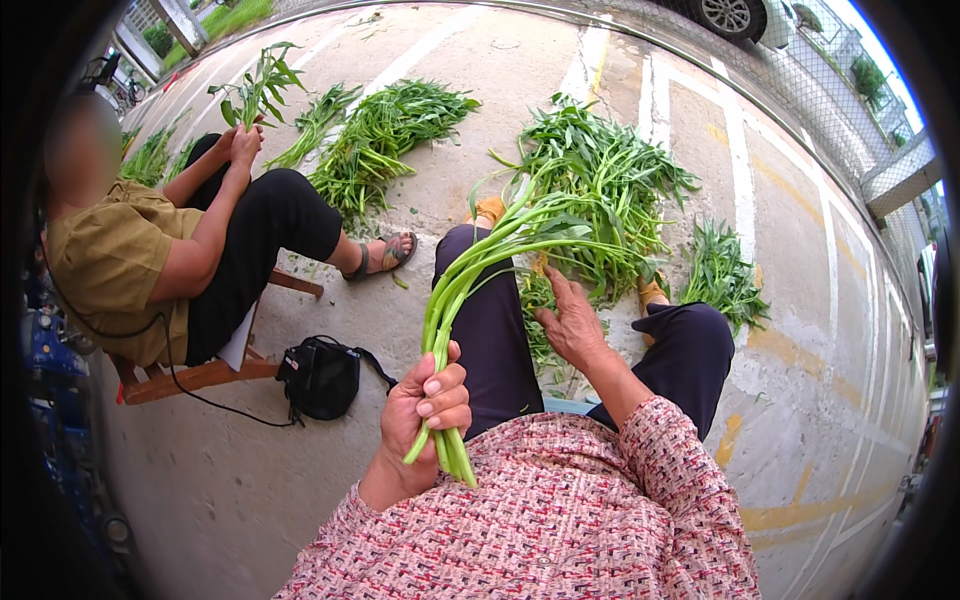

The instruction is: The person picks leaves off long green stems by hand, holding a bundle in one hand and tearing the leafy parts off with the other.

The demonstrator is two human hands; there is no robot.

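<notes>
My left hand (428,405) is closed around the cut ends of a bunch of long green stalks (470,270) that rises up and to the right, its leafy tips over my knees. My right hand (572,322) reaches down between my legs, fingers spread, touching the leafy greens in the large pile (605,185) on the pavement in front of me. Whether it grips a stem I cannot tell. My sleeves are pink woven fabric, my trousers dark.
A person in a mustard top (110,265) sits on a low wooden stool (190,375) at the left, holding up a leafy stem (255,90). A black bag (322,377) lies beside the stool. More green piles (385,135) (722,275) lie on the concrete. A wire fence and a car (735,15) stand behind.
</notes>
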